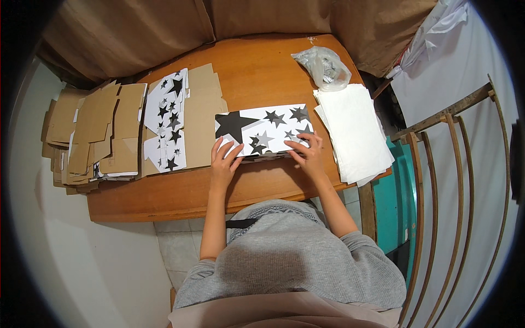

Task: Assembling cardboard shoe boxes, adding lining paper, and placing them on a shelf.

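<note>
A closed white cardboard box (279, 131) with black and grey stars lies in front of me on the wooden table. At its front left corner, my left hand (223, 163) has fingertips on the lid and the thumb against the front edge. My right hand (309, 156) grips the front right part likewise, fingers bent over the top and thumb at the front side. Only a thin strip of the patterned front side shows below the lid. What is inside the box is hidden.
Left of the box, flat cardboard blanks (202, 109) lie in stacks, one star-printed sheet (172, 120) among them. To the right is a stack of white paper (355, 134), with a clear plastic bag (325, 68) behind it. A wooden rack (451, 164) stands beyond the table (257, 65).
</note>
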`<act>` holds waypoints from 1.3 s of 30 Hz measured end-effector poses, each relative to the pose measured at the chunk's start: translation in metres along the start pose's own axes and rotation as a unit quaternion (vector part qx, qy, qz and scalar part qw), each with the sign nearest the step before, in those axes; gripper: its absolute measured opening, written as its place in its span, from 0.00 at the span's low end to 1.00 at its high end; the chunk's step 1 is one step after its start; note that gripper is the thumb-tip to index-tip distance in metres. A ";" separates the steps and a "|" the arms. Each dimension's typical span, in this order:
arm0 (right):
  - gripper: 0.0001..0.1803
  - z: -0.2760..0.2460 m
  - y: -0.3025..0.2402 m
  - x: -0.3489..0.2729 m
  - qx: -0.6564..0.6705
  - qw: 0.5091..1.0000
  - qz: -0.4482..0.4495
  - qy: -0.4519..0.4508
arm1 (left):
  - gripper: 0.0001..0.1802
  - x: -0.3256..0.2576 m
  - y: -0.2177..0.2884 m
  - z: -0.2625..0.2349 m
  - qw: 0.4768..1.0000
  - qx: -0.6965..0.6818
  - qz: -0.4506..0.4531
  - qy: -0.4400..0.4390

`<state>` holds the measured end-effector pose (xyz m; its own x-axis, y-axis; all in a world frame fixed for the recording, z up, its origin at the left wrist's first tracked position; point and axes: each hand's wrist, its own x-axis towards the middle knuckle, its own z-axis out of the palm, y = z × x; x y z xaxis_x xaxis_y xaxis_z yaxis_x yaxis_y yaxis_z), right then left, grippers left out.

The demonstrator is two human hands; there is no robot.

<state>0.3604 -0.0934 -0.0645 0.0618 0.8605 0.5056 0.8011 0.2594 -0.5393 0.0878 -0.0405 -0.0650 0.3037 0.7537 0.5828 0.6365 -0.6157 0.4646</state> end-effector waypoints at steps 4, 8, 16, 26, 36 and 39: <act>0.18 0.004 0.002 -0.004 -0.014 1.000 -0.008 0.015 | 0.24 -0.003 0.000 0.003 1.000 0.013 -0.011 -0.018; 0.18 0.003 -0.001 -0.005 0.001 1.000 0.009 0.003 | 0.26 -0.002 0.001 0.002 0.998 0.027 -0.023 -0.044; 0.16 0.000 -0.010 -0.007 -0.039 0.998 0.043 -0.033 | 0.19 -0.006 0.003 -0.003 0.990 0.081 -0.033 -0.107; 0.18 -0.003 -0.032 -0.001 -0.156 0.983 0.027 -0.089 | 0.23 0.000 0.032 0.000 0.973 0.193 -0.051 -0.116; 0.23 0.019 -0.035 -0.008 -0.164 0.985 0.031 -0.048 | 0.22 -0.001 0.034 0.027 0.986 0.158 -0.024 -0.045; 0.22 0.022 -0.034 -0.008 -0.208 0.978 0.006 -0.018 | 0.22 -0.004 0.032 0.032 0.984 0.176 -0.016 -0.029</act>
<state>0.3196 -0.0992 -0.0656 0.0576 0.8789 0.4735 0.9740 0.0548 -0.2200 0.1303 -0.0558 -0.0734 0.3128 0.7896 0.5280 0.8493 -0.4814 0.2168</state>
